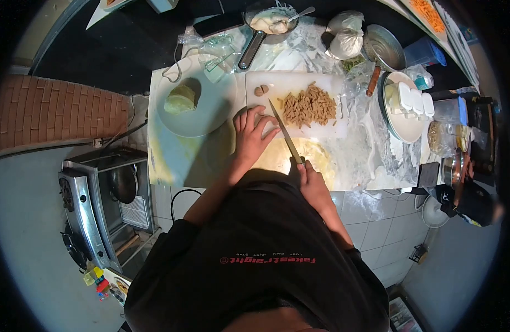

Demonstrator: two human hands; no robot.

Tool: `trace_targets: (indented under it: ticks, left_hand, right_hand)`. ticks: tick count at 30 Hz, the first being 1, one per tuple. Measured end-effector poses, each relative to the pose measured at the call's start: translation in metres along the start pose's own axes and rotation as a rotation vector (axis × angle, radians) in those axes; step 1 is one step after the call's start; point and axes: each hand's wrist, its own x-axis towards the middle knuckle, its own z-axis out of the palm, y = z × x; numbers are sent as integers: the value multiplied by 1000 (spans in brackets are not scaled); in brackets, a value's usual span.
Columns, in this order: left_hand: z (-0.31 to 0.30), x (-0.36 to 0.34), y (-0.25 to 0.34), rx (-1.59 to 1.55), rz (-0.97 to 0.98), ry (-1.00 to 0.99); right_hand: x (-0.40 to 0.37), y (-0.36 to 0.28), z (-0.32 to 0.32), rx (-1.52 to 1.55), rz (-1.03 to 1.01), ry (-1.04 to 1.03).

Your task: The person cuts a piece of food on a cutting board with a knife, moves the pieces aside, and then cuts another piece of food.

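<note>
A white cutting board [260, 78] lies on the marble-patterned table. On it is a heap of brown cut strips [310, 107], with two small brown pieces [261, 90] near its upper left. My right hand [309, 176] is wrapped round the handle of a knife [286, 133], whose blade points up and left across the board beside the strips. My left hand [254, 130] rests at the board's lower left edge, fingers apart, holding nothing, just below the small pieces. Left of the board, a large round plate [210, 113] carries a pale green cabbage piece [180, 99].
Behind the board stands a pan [274, 39] with pale batter and a spoon. At the right are a plate [401, 126] with white containers, a metal pot [385, 47] and bags [346, 43]. A stove [83, 216] stands at the lower left.
</note>
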Motion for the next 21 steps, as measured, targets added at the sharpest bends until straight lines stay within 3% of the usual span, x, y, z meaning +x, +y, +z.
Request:
trace_targets:
  ticks: [21]
  left_hand:
    - [9,-1,-9,-55,-128,11]
  right_hand:
    - [2,0,5,-100,-51,103]
